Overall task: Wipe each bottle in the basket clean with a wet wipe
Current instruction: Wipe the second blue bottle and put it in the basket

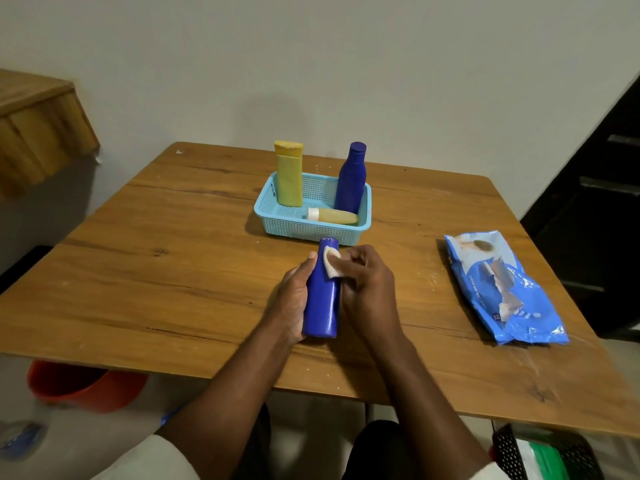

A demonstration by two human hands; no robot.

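Left hand (pixel 292 299) grips the blue bottle (pixel 322 299) while right hand (pixel 367 282) pinches a wet wipe (pixel 330 263) against it.

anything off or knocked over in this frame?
One small yellow bottle lies on its side in the basket, while the other two there stand upright. The wipes pack has its flap peeled open. White specks dot the table. No spill visible.
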